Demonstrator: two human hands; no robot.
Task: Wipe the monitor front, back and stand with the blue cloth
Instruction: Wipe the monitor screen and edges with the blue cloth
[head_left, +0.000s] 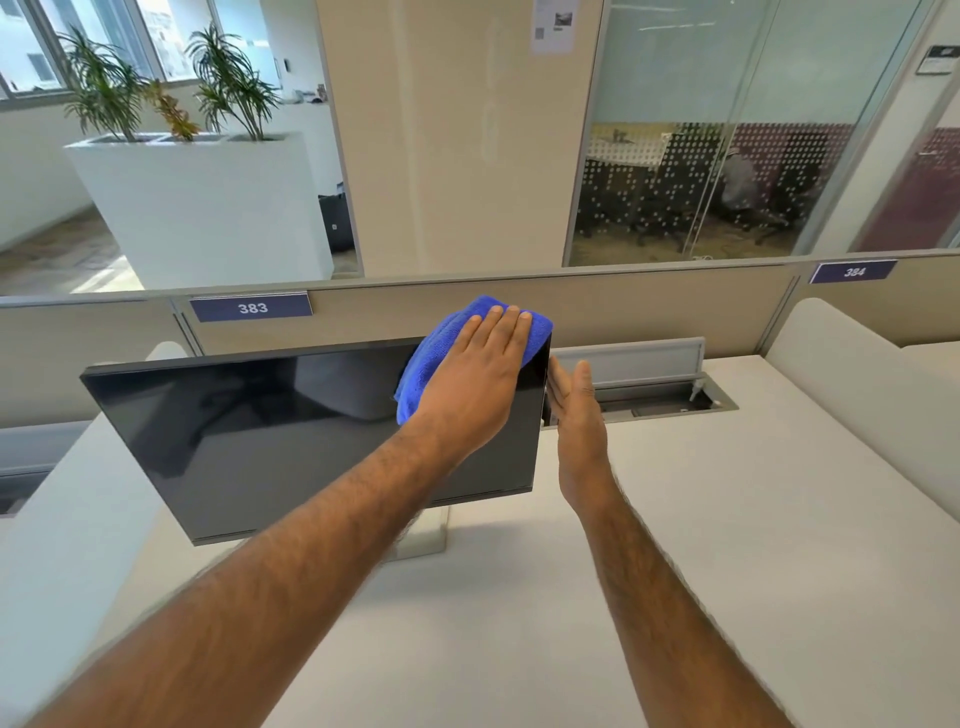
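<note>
A black monitor stands on a white desk, its dark screen facing me and tilted back. Its pale stand shows just under the lower edge. The blue cloth lies over the screen's upper right corner. My left hand presses flat on the cloth with the fingers stretched out together. My right hand is held upright against the monitor's right edge, fingers straight, holding nothing. The monitor's back is hidden.
A beige partition with labels 383 and 384 runs behind the desk. An open cable hatch sits in the desk to the right of the monitor. A white side panel bounds the desk at right.
</note>
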